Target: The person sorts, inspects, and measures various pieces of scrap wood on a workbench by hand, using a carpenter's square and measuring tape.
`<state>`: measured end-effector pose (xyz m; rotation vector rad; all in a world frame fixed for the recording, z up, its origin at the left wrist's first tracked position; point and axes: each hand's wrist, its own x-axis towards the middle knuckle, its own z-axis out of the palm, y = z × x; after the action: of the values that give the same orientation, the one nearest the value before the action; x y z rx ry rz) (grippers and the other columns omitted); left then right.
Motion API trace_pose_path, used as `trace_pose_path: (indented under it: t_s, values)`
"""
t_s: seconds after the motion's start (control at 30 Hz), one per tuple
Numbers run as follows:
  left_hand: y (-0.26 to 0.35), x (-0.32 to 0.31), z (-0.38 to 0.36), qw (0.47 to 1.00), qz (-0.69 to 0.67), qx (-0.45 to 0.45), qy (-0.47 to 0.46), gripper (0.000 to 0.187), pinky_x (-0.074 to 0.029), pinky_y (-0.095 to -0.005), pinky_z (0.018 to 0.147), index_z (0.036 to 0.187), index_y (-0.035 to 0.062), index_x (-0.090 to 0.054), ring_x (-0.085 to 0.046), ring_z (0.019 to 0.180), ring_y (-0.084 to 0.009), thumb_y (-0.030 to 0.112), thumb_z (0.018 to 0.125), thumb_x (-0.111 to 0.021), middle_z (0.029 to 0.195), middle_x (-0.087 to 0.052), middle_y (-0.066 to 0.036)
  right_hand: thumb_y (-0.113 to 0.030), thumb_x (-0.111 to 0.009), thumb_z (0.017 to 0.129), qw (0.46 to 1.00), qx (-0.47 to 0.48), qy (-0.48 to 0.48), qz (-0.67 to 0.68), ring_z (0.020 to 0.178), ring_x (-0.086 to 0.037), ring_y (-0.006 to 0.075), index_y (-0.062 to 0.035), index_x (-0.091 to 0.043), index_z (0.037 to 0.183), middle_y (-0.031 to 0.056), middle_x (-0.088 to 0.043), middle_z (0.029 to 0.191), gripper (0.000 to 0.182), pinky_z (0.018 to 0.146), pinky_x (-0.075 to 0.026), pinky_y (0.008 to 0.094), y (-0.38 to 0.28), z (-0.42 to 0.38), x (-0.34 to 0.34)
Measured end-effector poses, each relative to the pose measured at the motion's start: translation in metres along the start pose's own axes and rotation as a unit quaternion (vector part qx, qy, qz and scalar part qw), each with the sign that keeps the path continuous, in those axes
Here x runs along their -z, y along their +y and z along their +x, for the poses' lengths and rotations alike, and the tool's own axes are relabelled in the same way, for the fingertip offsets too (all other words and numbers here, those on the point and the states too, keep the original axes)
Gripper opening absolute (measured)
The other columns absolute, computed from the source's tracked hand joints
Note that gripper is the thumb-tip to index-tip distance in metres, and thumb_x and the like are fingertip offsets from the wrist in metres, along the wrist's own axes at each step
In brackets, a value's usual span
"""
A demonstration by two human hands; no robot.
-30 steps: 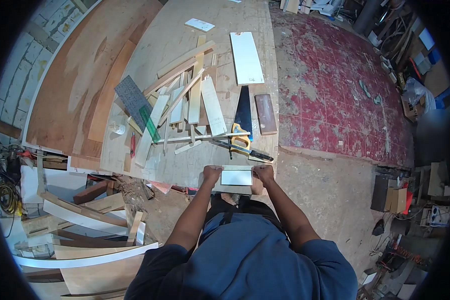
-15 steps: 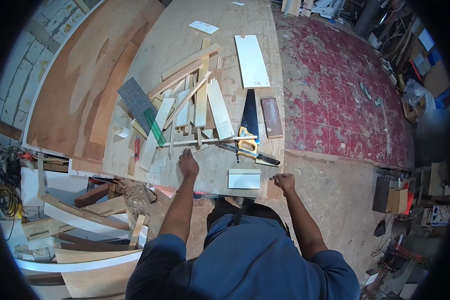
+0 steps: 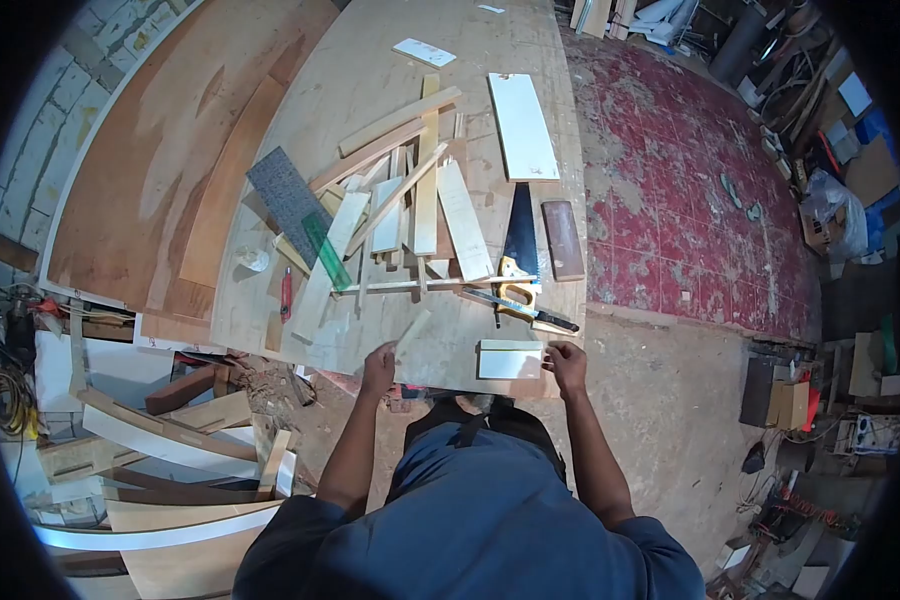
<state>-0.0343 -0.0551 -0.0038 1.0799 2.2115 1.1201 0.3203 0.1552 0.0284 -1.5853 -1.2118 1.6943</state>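
My left hand (image 3: 378,370) is closed on the lower end of a short thin wood strip (image 3: 413,330) at the table's near edge. At the right end of a white block (image 3: 510,361), my right hand (image 3: 566,367) has its fingers curled; whether they grip anything is too small to tell. Beyond the block lie a yellow-handled saw (image 3: 519,285) and a dark-handled tool (image 3: 555,319). Several wood strips (image 3: 426,190) are piled in the middle of the table.
A green ruler (image 3: 325,250), a grey slab (image 3: 288,197) and a red cutter (image 3: 286,294) lie left of the pile. To the right are a brown block (image 3: 562,240) and a white board (image 3: 523,127). Wood offcuts (image 3: 170,430) fill the floor at left.
My left hand has drawn back toward the near edge, with the short strip now in it. My right hand has come up to the white block's end. The view has shifted slightly.
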Motion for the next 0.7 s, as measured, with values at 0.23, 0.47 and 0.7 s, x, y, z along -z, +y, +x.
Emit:
trace_pose_path:
  t_s: [0.23, 0.47, 0.7]
  values:
    - [0.039, 0.019, 0.006, 0.945, -0.21, 0.123, -0.217, 0.026, -0.046, -0.0233, 0.063, 0.113, 0.0003, -0.064, -0.058, 0.071, -0.006, 0.015, 0.096, -0.052, 0.086, -0.068, -0.003, -0.017, -0.06, 0.093, 0.972, -0.04, -0.221, 0.073, 0.077, -0.065, 0.0167, 0.0037, -0.06, 0.111, 0.01, -0.065, 0.09, 0.028, 0.066, -0.057, 0.03, -0.044, -0.025, -0.112]
    - [0.077, 0.013, 0.018, 0.938, -0.186, 0.064, -0.286, 0.025, -0.047, -0.0243, 0.083, 0.106, 0.0023, -0.069, -0.059, 0.089, -0.0083, 0.006, 0.081, -0.071, 0.099, -0.069, -0.005, -0.025, -0.063, 0.091, 0.963, -0.108, -0.173, 0.178, 0.075, -0.064, 0.0187, 0.0038, -0.06, 0.106, 0.0115, -0.063, 0.088, 0.032, 0.065, -0.057, 0.031, -0.02, -0.031, -0.11]
    - [0.081, -0.029, 0.002, 0.941, -0.204, -0.088, -0.255, 0.03, -0.048, -0.0252, 0.084, 0.101, 0.0015, -0.066, -0.061, 0.093, -0.0128, 0.004, 0.072, -0.076, 0.09, -0.064, -0.005, -0.003, -0.065, 0.086, 0.967, -0.08, -0.129, 0.204, 0.078, -0.065, 0.0193, 0.0045, -0.058, 0.109, 0.0103, -0.063, 0.091, 0.025, 0.073, -0.06, 0.033, -0.001, -0.063, -0.058]
